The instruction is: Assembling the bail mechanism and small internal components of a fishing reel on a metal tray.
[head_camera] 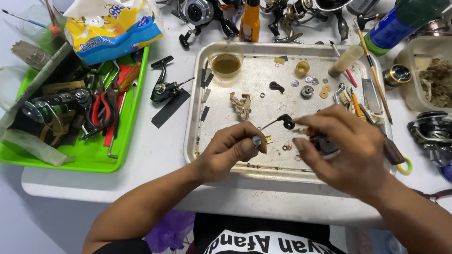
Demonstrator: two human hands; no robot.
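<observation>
My left hand (233, 149) hovers over the near part of a metal tray (245, 61), pinching a small grey round-headed part (256, 140) between thumb and fingers. A thin wire arm with a black hooked end (286, 121) reaches from it toward my right hand (346, 146). That hand is curled over a dark reel part (324, 145), mostly hidden under the fingers. A small brass piece (269, 139) lies on the tray just beside my left thumb.
The tray holds a cup of amber liquid (226, 62), a dirty wad (242, 105), washers and small parts (307, 89). A green tray (84, 157) with red-handled pliers (101, 110) sits at left. A black crank handle (165, 84), reels and bottles crowd the back; a reel (433, 134) lies right.
</observation>
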